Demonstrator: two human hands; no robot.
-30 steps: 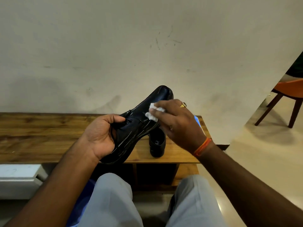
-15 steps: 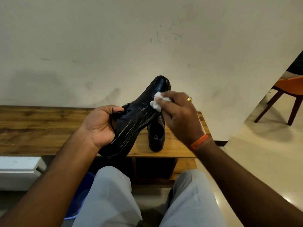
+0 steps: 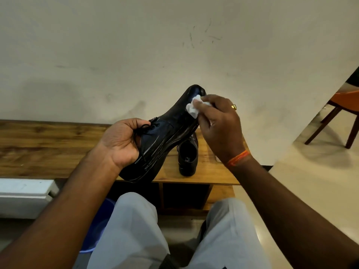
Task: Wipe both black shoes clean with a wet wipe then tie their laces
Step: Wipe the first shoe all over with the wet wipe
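Note:
A glossy black shoe [image 3: 167, 131] is held tilted in the air, toe pointing up and away, heel near the bench edge. My left hand [image 3: 122, 142] grips it at the laced opening, fingers curled inside. My right hand [image 3: 219, 125] pinches a crumpled white wet wipe [image 3: 193, 107] and presses it on the shoe's upper close to the toe. Wet streaks shine along the shoe's side. The second black shoe [image 3: 187, 156] stands on the wooden bench [image 3: 48, 148], partly hidden behind the held shoe.
The bench runs along a white wall, with open shelves beneath. A white box [image 3: 23, 193] sits low at the left. A blue bucket [image 3: 97, 230] shows beside my knees. An orange chair [image 3: 343, 111] stands on the floor at the right.
My right hand has slid the wipe up the shoe from mid-upper toward the toe. The left hand keeps its grip and the shoe stays tilted.

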